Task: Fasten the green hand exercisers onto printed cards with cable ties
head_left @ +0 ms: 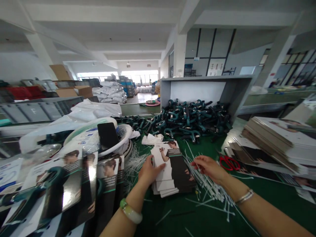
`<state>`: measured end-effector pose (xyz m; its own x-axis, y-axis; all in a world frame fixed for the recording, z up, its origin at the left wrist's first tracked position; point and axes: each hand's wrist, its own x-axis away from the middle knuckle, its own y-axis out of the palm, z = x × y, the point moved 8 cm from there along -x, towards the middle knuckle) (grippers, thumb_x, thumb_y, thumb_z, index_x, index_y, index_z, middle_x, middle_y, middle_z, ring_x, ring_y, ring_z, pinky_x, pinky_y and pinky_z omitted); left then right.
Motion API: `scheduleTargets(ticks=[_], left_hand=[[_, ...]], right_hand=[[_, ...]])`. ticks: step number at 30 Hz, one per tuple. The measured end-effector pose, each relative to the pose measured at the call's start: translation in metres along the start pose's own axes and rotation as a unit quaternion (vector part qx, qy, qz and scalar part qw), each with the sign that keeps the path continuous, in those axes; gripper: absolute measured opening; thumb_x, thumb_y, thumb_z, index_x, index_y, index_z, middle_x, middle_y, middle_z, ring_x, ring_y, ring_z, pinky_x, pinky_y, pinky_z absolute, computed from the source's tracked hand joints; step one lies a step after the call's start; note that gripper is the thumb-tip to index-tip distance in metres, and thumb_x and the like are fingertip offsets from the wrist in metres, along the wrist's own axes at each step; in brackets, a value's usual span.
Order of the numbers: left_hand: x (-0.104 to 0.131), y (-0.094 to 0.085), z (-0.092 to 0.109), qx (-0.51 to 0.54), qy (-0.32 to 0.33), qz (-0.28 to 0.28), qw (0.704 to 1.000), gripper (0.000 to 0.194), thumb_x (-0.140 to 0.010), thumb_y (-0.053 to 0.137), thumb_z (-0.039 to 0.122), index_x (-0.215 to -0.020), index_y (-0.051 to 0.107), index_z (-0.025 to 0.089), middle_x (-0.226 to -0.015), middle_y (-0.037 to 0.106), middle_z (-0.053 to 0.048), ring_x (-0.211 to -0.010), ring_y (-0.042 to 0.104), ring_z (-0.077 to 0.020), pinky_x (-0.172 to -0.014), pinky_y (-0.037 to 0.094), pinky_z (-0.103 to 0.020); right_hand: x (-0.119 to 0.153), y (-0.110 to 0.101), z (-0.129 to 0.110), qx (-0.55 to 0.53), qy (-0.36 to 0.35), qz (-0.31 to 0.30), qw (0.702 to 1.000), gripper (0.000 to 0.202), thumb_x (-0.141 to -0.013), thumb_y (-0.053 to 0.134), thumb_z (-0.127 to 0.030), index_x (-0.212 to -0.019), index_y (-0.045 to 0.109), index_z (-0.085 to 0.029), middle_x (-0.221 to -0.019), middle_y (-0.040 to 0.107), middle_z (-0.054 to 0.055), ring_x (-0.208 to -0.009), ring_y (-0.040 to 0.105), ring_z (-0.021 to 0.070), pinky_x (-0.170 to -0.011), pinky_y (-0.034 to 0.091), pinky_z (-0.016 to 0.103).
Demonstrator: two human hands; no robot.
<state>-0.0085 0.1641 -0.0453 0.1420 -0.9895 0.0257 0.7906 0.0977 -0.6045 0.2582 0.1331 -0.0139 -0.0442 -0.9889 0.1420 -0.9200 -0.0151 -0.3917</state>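
A stack of printed cards point(181, 169), white and black with a person's picture on them, lies on the green tabletop in front of me. My left hand point(149, 171) grips its left edge, thumb on top and fingers at the side. To the right of the stack, a loose pile of white cable ties point(212, 189) is spread out. Over the pile's upper end my right hand point(208, 167) has its fingertips pinched together on a thin cable tie. More cable ties point(135, 169) lie to the left of the cards.
Dark teal, curved tools with handles point(187, 118) are heaped before a grey open box point(240, 95). Red-handled scissors point(229, 163) and stacked cards point(276, 141) sit at right. At left are cards with teal tools attached point(54, 184), and a phone point(108, 136) on a white basket point(125, 135).
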Motion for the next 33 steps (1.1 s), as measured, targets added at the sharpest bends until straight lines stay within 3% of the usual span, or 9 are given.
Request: scheduleTargets(ticks=[5,10,12,15,19,21,23,26,33], left_hand=[[-0.011,-0.018,-0.014,0.041,-0.007,0.032,0.999,0.034,-0.061,0.069,0.045,-0.076,0.060,0.016,-0.081,0.066,-0.008,-0.082,0.062,-0.0250,-0.072,0.045,-0.033],[0.003,-0.022,0.001,0.130,-0.004,0.056,0.990,0.031,-0.072,0.060,0.040,-0.089,0.055,0.015,-0.091,0.065,-0.010,-0.084,0.063,-0.0220,-0.069,0.048,-0.031],[0.012,-0.013,0.010,0.180,-0.003,0.036,0.983,0.029,-0.081,0.050,0.037,-0.100,0.049,0.015,-0.092,0.066,-0.008,-0.077,0.065,-0.0179,-0.064,0.049,-0.028],[0.027,0.005,0.018,0.300,-0.032,-0.016,0.953,0.033,-0.082,0.050,0.032,-0.110,0.042,0.016,-0.085,0.068,-0.006,-0.068,0.065,-0.0158,-0.059,0.051,-0.027],[0.039,0.016,0.024,0.461,-0.057,-0.036,0.885,0.049,-0.074,0.062,0.027,-0.116,0.038,0.020,-0.097,0.067,-0.007,-0.073,0.066,-0.0162,-0.065,0.052,-0.028],[0.042,0.018,0.025,0.481,-0.060,-0.044,0.873,0.053,-0.071,0.065,0.025,-0.116,0.039,0.020,-0.096,0.067,-0.007,-0.071,0.066,-0.0169,-0.066,0.053,-0.030],[0.043,0.018,0.026,0.480,-0.054,-0.045,0.875,0.051,-0.069,0.066,0.023,-0.113,0.041,0.019,-0.093,0.067,-0.007,-0.072,0.066,-0.0178,-0.067,0.053,-0.031],[0.042,0.015,0.026,0.458,-0.030,-0.029,0.888,0.043,-0.070,0.064,0.021,-0.108,0.045,0.018,-0.095,0.066,-0.008,-0.079,0.065,-0.0188,-0.071,0.052,-0.032],[0.044,0.006,0.030,0.380,0.024,0.003,0.924,0.038,-0.074,0.056,0.019,-0.109,0.043,0.019,-0.099,0.063,-0.007,-0.087,0.062,-0.0194,-0.075,0.050,-0.031]], right_hand=[[0.005,0.019,0.006,-0.207,0.070,-0.039,0.975,0.019,-0.066,0.064,-0.030,-0.073,0.051,-0.018,-0.075,0.065,0.002,-0.059,0.053,0.0085,-0.045,0.035,0.017],[0.011,0.028,-0.001,-0.222,0.066,-0.068,0.970,0.027,-0.061,0.069,-0.034,-0.071,0.050,-0.018,-0.064,0.056,-0.003,-0.049,0.041,0.0052,-0.038,0.018,0.015],[0.017,0.033,-0.007,-0.213,0.055,-0.089,0.971,0.031,-0.061,0.069,-0.040,-0.070,0.049,-0.017,-0.062,0.054,-0.004,-0.046,0.036,0.0039,-0.038,0.013,0.016],[0.027,0.040,-0.017,-0.165,0.035,-0.107,0.980,0.033,-0.067,0.063,-0.047,-0.072,0.050,-0.017,-0.059,0.051,-0.005,-0.045,0.037,0.0044,-0.039,0.020,0.017],[0.041,0.038,-0.036,0.049,-0.063,-0.087,0.993,0.021,-0.077,0.052,-0.039,-0.080,0.055,-0.019,-0.067,0.060,0.000,-0.057,0.052,0.0113,-0.053,0.039,0.024],[0.049,0.034,-0.049,0.209,-0.142,-0.039,0.967,0.017,-0.080,0.047,-0.033,-0.080,0.057,-0.019,-0.072,0.063,0.003,-0.067,0.057,0.0162,-0.061,0.042,0.028],[0.057,0.028,-0.061,0.343,-0.209,0.025,0.915,0.020,-0.082,0.041,-0.028,-0.084,0.060,-0.019,-0.080,0.065,0.006,-0.073,0.059,0.0198,-0.065,0.042,0.032],[0.067,0.025,-0.073,0.457,-0.273,0.082,0.843,0.026,-0.086,0.036,-0.022,-0.090,0.062,-0.017,-0.087,0.066,0.009,-0.078,0.060,0.0223,-0.069,0.043,0.034],[0.073,0.027,-0.087,0.594,-0.285,0.100,0.746,0.020,-0.081,0.045,-0.014,-0.087,0.064,-0.019,-0.087,0.066,0.010,-0.075,0.062,0.0229,-0.059,0.044,0.029]])
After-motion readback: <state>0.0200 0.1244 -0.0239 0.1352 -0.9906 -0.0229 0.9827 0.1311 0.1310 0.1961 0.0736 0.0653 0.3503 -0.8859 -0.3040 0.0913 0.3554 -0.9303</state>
